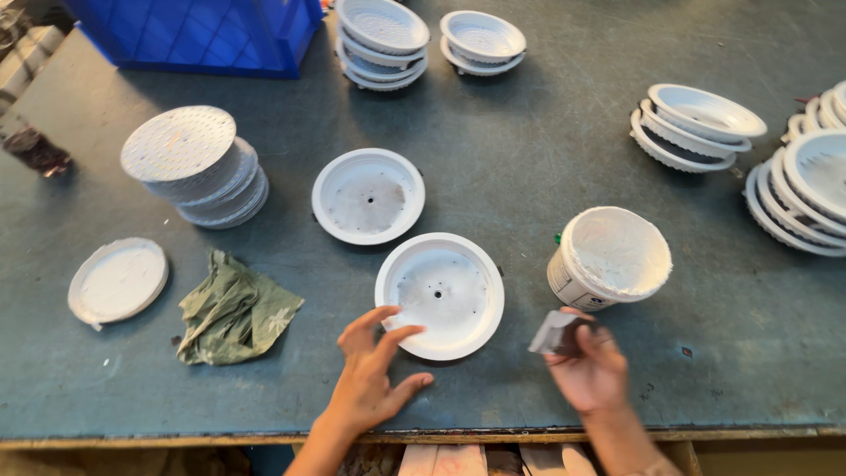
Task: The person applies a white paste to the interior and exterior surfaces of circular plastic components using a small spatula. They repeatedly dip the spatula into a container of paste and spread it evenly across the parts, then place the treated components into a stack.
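A white round lamp housing (pixel 440 295) lies open side up on the grey-green worktable (pixel 529 159), near its front edge. The left hand (pixel 372 375) is spread open, its forefinger and thumb touching the housing's lower left rim, gripping nothing. The right hand (pixel 589 366) is closed around a small grey scraper (pixel 553 334), just right of the housing and below a white paste tub (pixel 610 256) that tilts toward the person. A second housing (pixel 367 196) lies just beyond the first, up and to the left. Left of the hands sits a crumpled green rag (pixel 233 310), then a flat white lid (pixel 118 281), with a stack of perforated white discs (pixel 196 166) behind them. More housings stand stacked at the far edge (pixel 382 40) and along the right side (pixel 696 126), beside a blue crate (pixel 203 33).
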